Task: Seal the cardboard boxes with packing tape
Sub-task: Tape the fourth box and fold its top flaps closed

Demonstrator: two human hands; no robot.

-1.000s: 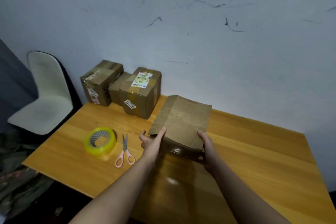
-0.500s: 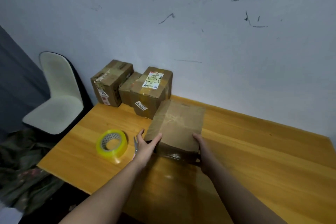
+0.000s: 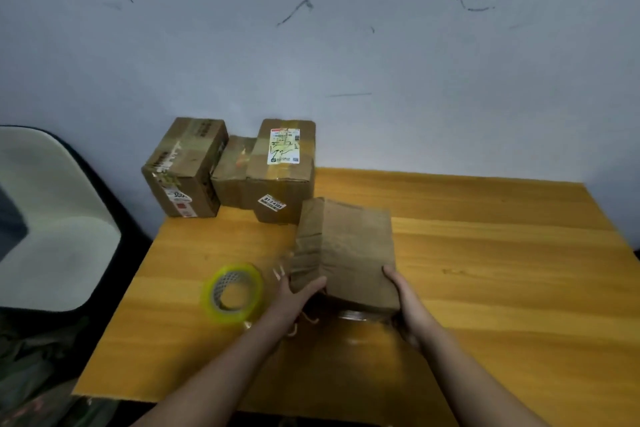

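Both hands clasp the plain cardboard box (image 3: 349, 250) at its near end: the left hand (image 3: 294, 298) curls its thumb over the left side, the right hand (image 3: 403, 291) grips the right corner, forearms reaching in from the table's (image 3: 502, 288) near edge. Yellow packing tape (image 3: 232, 293) lies just left. Three boxes (image 3: 239, 170) crowd the far-left corner; one sticker reads "87-3 4305".

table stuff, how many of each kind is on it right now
Brown cardboard boxes: 4: one, one and one by the wall, one held by the left hand and right hand
Yellow packing tape roll: 1
Scissors: partly hidden by the left hand, blurred: 1
Total: 6
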